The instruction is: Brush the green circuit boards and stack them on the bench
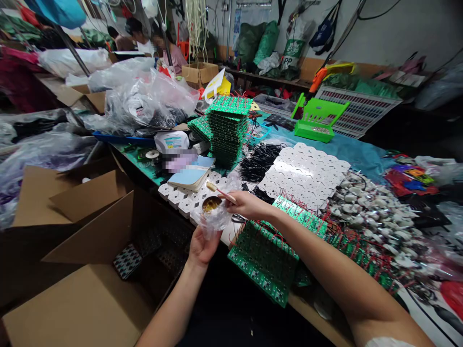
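My left hand [201,247] holds up a small round tin of yellowish paste [211,204] that sits in a crumpled clear plastic wrap [217,219]. My right hand [246,203] pinches a thin wooden brush [220,192], its bristle end pointing up and left just above the tin. Right below my right forearm lies a green circuit board [265,255] with red wires, at the table's front edge.
A tall stack of green boards [227,130] stands mid-table, next to black wires [258,161] and white hexagon sheets [304,173]. Small white parts [365,207] are heaped at right. Open cardboard boxes [87,250] sit at left. People sit at the far back.
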`<control>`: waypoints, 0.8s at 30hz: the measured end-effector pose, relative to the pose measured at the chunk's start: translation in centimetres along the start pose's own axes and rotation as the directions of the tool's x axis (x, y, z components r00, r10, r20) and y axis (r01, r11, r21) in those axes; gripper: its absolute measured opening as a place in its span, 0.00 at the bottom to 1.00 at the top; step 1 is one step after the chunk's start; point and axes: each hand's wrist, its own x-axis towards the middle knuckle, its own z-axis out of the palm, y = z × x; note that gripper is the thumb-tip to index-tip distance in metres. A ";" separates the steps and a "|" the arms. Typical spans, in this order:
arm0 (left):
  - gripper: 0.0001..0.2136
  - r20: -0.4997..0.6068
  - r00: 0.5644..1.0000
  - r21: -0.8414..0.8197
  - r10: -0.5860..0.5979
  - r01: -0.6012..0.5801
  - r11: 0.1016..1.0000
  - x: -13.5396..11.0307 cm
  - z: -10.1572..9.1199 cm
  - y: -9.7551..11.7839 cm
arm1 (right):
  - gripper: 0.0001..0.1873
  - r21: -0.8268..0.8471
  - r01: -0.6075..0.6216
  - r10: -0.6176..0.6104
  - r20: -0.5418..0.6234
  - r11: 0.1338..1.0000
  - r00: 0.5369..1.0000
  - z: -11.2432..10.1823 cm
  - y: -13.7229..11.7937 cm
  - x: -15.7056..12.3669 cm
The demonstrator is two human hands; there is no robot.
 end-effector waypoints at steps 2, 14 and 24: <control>0.20 0.095 0.995 0.010 -0.011 0.010 1.000 -0.2 1.1 0.6 | 0.23 0.087 0.019 -0.012 -0.085 0.996 0.996 0.4 -0.6 -0.2; 0.21 0.033 0.999 0.093 0.031 -0.034 0.995 -0.1 -0.3 1.2 | 0.14 -0.129 0.305 -0.320 -0.119 0.944 0.940 1.9 -1.7 -2.4; 0.32 0.097 0.994 -0.001 -0.049 0.049 0.999 -1.6 -0.3 3.1 | 0.23 -0.469 0.262 -0.272 0.048 0.843 0.961 2.4 -1.6 -2.9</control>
